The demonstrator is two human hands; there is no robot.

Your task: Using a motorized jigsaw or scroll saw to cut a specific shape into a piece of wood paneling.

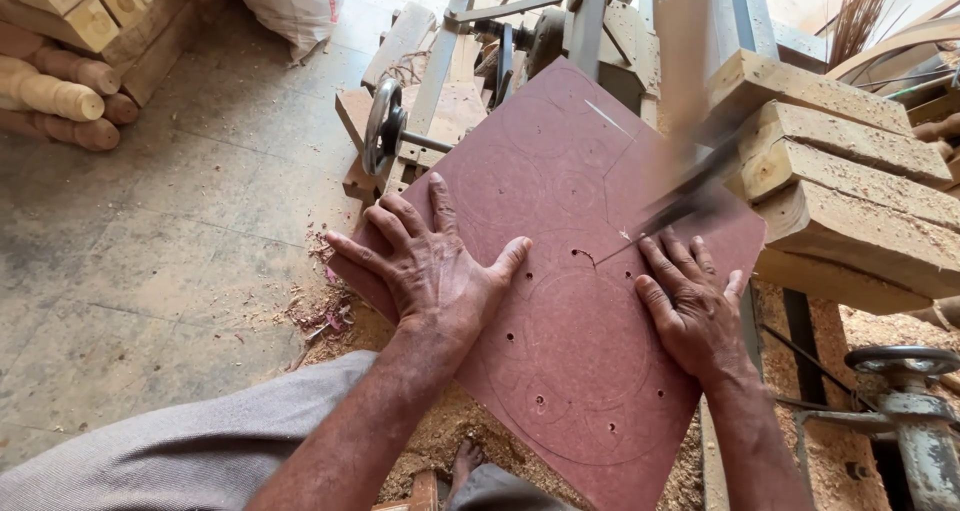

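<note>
Both hands lie flat, fingers spread, on the board (560,301) at the saw. The right hand (690,311) sits just beside the blurred blade (690,186); a slip could cut it. The left hand (430,271) presses farther off.

The reddish-brown board (560,271) lies flat on the saw's bench (440,91), a grey metal frame with a handwheel (383,126) at its side. Below, the concrete floor (170,251) carries sawdust and shavings (330,316), turned wooden legs (60,91) and a white sack (290,1).
</note>
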